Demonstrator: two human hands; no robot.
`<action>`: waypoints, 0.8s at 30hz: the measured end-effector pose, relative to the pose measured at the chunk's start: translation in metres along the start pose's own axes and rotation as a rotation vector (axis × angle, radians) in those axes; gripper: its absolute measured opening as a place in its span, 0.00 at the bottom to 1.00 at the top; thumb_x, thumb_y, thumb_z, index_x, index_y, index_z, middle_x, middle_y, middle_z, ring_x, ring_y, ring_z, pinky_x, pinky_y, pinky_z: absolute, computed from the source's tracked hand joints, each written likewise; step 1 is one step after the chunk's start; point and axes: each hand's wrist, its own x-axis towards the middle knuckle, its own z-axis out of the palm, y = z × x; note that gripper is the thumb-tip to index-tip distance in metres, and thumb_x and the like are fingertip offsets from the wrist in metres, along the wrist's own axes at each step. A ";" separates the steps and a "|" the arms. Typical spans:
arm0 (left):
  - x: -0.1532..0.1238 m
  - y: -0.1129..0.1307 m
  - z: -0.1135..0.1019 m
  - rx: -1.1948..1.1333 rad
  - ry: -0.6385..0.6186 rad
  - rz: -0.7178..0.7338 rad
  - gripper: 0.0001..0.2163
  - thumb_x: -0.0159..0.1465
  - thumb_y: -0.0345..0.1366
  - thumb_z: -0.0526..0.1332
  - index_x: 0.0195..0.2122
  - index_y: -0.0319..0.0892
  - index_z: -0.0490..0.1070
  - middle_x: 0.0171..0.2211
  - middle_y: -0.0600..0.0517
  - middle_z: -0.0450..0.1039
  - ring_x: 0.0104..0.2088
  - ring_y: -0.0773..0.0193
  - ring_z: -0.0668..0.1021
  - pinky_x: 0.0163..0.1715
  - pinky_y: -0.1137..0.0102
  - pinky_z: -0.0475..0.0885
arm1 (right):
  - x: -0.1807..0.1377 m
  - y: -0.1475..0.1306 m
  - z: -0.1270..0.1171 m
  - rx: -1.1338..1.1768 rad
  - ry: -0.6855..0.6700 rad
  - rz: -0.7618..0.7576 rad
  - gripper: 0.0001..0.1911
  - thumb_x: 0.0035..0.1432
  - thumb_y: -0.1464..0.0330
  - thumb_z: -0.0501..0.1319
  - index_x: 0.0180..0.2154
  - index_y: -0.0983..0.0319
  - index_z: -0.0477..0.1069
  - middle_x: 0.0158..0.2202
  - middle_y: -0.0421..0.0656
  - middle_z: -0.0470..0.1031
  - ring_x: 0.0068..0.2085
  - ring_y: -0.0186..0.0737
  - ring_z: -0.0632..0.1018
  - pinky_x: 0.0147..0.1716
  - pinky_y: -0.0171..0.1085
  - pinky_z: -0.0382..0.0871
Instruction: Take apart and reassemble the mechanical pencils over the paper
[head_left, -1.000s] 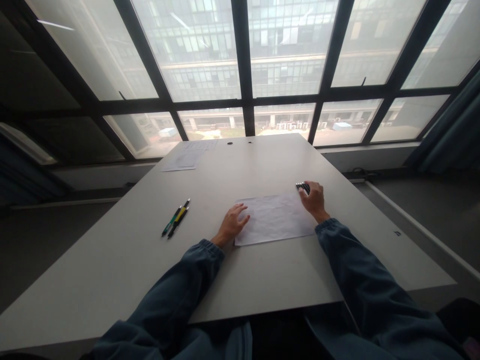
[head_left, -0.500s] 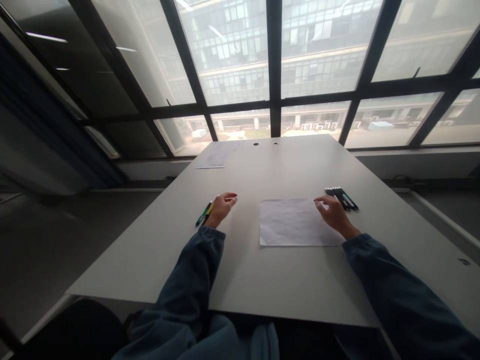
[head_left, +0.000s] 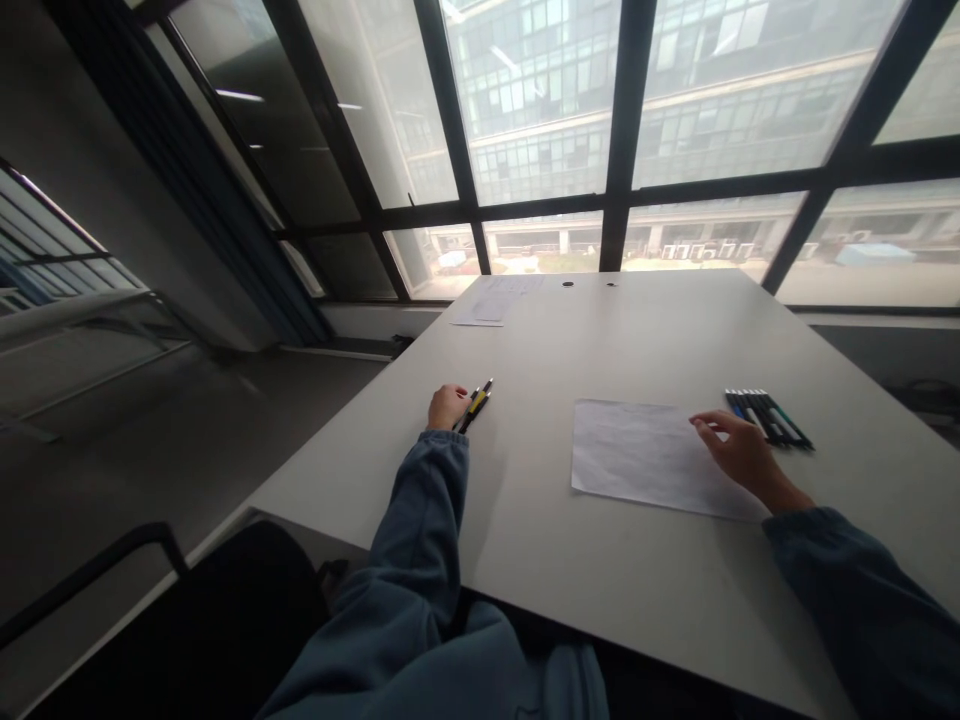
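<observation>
My left hand is at the left side of a small group of pens, one with a yellow part. Its fingers curve loosely toward them, close to or touching the nearest; the undersides of the fingers are hidden. My right hand hovers over the right part of a white sheet of paper, thumb and fingers bent and slightly apart, holding nothing visible. Just beyond it, a neat row of several dark pens lies on the table, partly behind the hand.
The white table reaches toward large windows. Printed sheets lie at its far left, and a dark round hole shows near the far edge. A black chair stands at the lower left.
My left hand has moved from the right side of the small pen group to its left side. The view has turned left. My right hand stays over the paper's right part.
</observation>
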 end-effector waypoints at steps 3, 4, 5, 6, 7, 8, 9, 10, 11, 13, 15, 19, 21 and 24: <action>-0.002 0.003 0.005 0.008 -0.016 0.015 0.12 0.54 0.34 0.66 0.39 0.38 0.78 0.36 0.44 0.81 0.37 0.60 0.80 0.39 0.72 0.71 | -0.001 0.002 0.001 0.007 -0.003 0.012 0.13 0.60 0.60 0.56 0.35 0.57 0.76 0.37 0.46 0.81 0.34 0.46 0.80 0.38 0.43 0.74; -0.003 0.004 0.006 0.014 -0.009 0.018 0.12 0.53 0.34 0.66 0.39 0.38 0.78 0.36 0.44 0.81 0.37 0.60 0.80 0.39 0.72 0.70 | -0.001 0.002 0.001 0.011 -0.004 0.020 0.13 0.60 0.60 0.56 0.35 0.58 0.76 0.37 0.46 0.81 0.34 0.46 0.80 0.38 0.43 0.74; -0.003 0.004 0.007 0.023 -0.001 0.017 0.12 0.53 0.34 0.66 0.38 0.38 0.78 0.35 0.44 0.81 0.37 0.60 0.80 0.39 0.72 0.70 | -0.001 0.003 0.001 0.015 -0.005 0.027 0.13 0.60 0.59 0.56 0.35 0.58 0.76 0.37 0.46 0.81 0.34 0.46 0.80 0.38 0.44 0.74; -0.003 0.005 0.006 0.031 0.009 0.014 0.12 0.52 0.34 0.67 0.38 0.37 0.78 0.35 0.43 0.81 0.38 0.59 0.80 0.40 0.71 0.70 | -0.001 0.003 0.001 0.019 -0.005 0.032 0.13 0.60 0.59 0.56 0.35 0.58 0.76 0.36 0.46 0.81 0.34 0.47 0.81 0.38 0.44 0.74; -0.003 0.007 0.006 0.038 0.023 0.012 0.12 0.52 0.34 0.67 0.38 0.37 0.78 0.35 0.43 0.81 0.38 0.59 0.80 0.40 0.71 0.70 | -0.001 0.002 0.001 0.022 -0.003 0.033 0.13 0.60 0.59 0.56 0.34 0.58 0.76 0.36 0.46 0.81 0.34 0.47 0.81 0.38 0.44 0.74; -0.003 0.009 0.004 0.039 0.045 0.014 0.12 0.52 0.33 0.67 0.38 0.37 0.79 0.35 0.43 0.81 0.38 0.58 0.80 0.41 0.71 0.71 | 0.000 0.002 0.001 0.024 0.001 0.032 0.13 0.60 0.59 0.56 0.34 0.58 0.76 0.36 0.46 0.81 0.34 0.47 0.80 0.38 0.44 0.74; -0.003 0.012 0.002 0.033 0.072 0.021 0.12 0.52 0.33 0.67 0.38 0.37 0.79 0.35 0.43 0.81 0.39 0.58 0.80 0.41 0.70 0.71 | 0.000 0.001 0.001 0.024 0.004 0.029 0.13 0.60 0.59 0.56 0.34 0.57 0.76 0.36 0.45 0.81 0.34 0.47 0.80 0.38 0.44 0.74; -0.003 0.016 0.000 0.013 0.102 0.035 0.12 0.53 0.33 0.67 0.38 0.37 0.79 0.35 0.43 0.81 0.38 0.57 0.80 0.41 0.70 0.71 | 0.000 0.000 0.001 0.024 0.005 0.027 0.13 0.60 0.59 0.56 0.34 0.57 0.76 0.36 0.45 0.81 0.34 0.46 0.80 0.38 0.44 0.74; -0.004 0.022 -0.002 -0.022 0.131 0.057 0.12 0.54 0.33 0.66 0.39 0.37 0.79 0.35 0.44 0.81 0.38 0.58 0.80 0.41 0.69 0.72 | 0.001 -0.003 0.001 0.024 0.006 0.025 0.13 0.60 0.59 0.56 0.34 0.57 0.76 0.36 0.45 0.81 0.34 0.46 0.80 0.39 0.44 0.74; -0.009 0.039 -0.003 -0.140 0.132 0.105 0.12 0.56 0.34 0.65 0.40 0.37 0.79 0.34 0.45 0.81 0.35 0.59 0.80 0.38 0.70 0.73 | 0.001 -0.010 0.002 0.035 -0.006 0.021 0.13 0.61 0.60 0.56 0.34 0.58 0.75 0.36 0.45 0.80 0.34 0.46 0.80 0.38 0.43 0.74; -0.020 0.061 0.001 -0.310 0.069 0.192 0.12 0.57 0.36 0.64 0.41 0.37 0.78 0.34 0.46 0.80 0.32 0.61 0.80 0.35 0.70 0.74 | 0.001 -0.022 0.004 0.062 -0.008 0.013 0.13 0.61 0.60 0.55 0.35 0.58 0.75 0.36 0.46 0.80 0.34 0.45 0.80 0.38 0.43 0.74; -0.058 0.110 0.024 -0.671 -0.123 0.322 0.14 0.58 0.39 0.64 0.41 0.36 0.76 0.36 0.46 0.79 0.31 0.63 0.79 0.30 0.72 0.74 | -0.002 -0.052 0.009 0.126 -0.057 -0.021 0.13 0.63 0.61 0.55 0.35 0.59 0.75 0.37 0.46 0.79 0.35 0.44 0.78 0.35 0.42 0.74; -0.081 0.132 0.039 -0.773 -0.295 0.374 0.12 0.57 0.38 0.66 0.39 0.36 0.76 0.32 0.48 0.78 0.29 0.64 0.78 0.28 0.72 0.73 | -0.003 -0.066 0.011 0.155 -0.100 -0.039 0.13 0.64 0.61 0.55 0.35 0.59 0.76 0.36 0.45 0.79 0.33 0.43 0.78 0.33 0.41 0.73; -0.112 0.161 0.062 -0.943 -0.491 0.397 0.11 0.57 0.38 0.67 0.36 0.36 0.74 0.29 0.49 0.75 0.27 0.66 0.78 0.28 0.72 0.73 | -0.005 -0.079 0.012 0.233 -0.179 -0.074 0.14 0.64 0.61 0.55 0.36 0.59 0.76 0.35 0.45 0.79 0.35 0.43 0.78 0.32 0.40 0.73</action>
